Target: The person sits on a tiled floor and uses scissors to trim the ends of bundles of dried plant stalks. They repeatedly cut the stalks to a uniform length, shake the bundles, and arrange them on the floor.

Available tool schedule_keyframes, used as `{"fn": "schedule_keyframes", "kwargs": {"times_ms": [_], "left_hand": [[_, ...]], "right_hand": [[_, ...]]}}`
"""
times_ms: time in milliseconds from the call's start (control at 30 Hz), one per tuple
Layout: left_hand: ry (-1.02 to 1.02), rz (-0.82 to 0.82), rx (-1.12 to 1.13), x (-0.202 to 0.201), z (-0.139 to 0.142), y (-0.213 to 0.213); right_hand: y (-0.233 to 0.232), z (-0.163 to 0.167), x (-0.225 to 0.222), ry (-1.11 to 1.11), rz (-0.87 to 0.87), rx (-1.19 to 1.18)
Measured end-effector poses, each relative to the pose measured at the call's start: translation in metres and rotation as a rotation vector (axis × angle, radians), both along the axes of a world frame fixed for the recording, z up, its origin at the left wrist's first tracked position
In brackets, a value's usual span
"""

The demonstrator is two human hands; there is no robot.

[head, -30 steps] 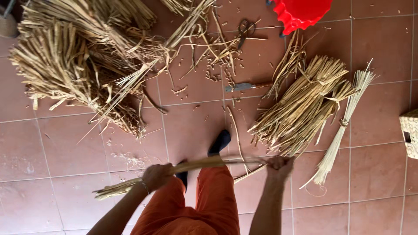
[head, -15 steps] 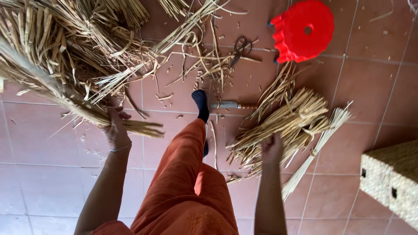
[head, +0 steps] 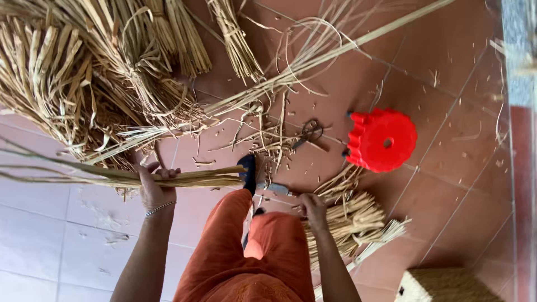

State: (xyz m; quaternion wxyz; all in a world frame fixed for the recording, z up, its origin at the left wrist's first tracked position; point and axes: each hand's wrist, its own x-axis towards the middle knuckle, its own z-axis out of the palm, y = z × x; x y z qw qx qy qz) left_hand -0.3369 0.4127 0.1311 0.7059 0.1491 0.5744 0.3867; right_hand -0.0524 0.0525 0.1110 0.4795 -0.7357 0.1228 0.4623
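1. Sitting nearest, a woven basket (head: 442, 285) is seen at the right.
2. A bundle of straw strips (head: 123, 178) is gripped by the left hand (head: 154, 187).
3. A knife (head: 274, 188) is closed on by the right hand (head: 312, 210), beside the cut straw pile (head: 352, 218).
4. Scissors (head: 306, 133) and a red stool (head: 383, 140) are spotted farther out.

Single head-worn view, looking steeply down past the person's knees at the tiled floor (head: 67, 240), at standing distance.

Terracotta tiled floor (head: 447, 72) in daylight, red plastic stool (head: 382, 140) standing.
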Motion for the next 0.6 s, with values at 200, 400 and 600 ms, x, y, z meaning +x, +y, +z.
{"fn": "schedule_keyframes", "kwargs": {"times_ms": [200,400,600], "left_hand": [[-0.042,0.166,-0.090,0.038,0.013,-0.018],[0.019,0.330,-0.091,0.084,0.007,-0.038],[0.098,0.610,-0.113,0.168,-0.016,-0.098]], "right_hand": [[0.013,0.003,0.105,-0.146,0.068,-0.102],[0.050,0.002,0.164,-0.150,0.142,0.068],[0.132,-0.051,0.245,0.029,0.437,0.235]]}}
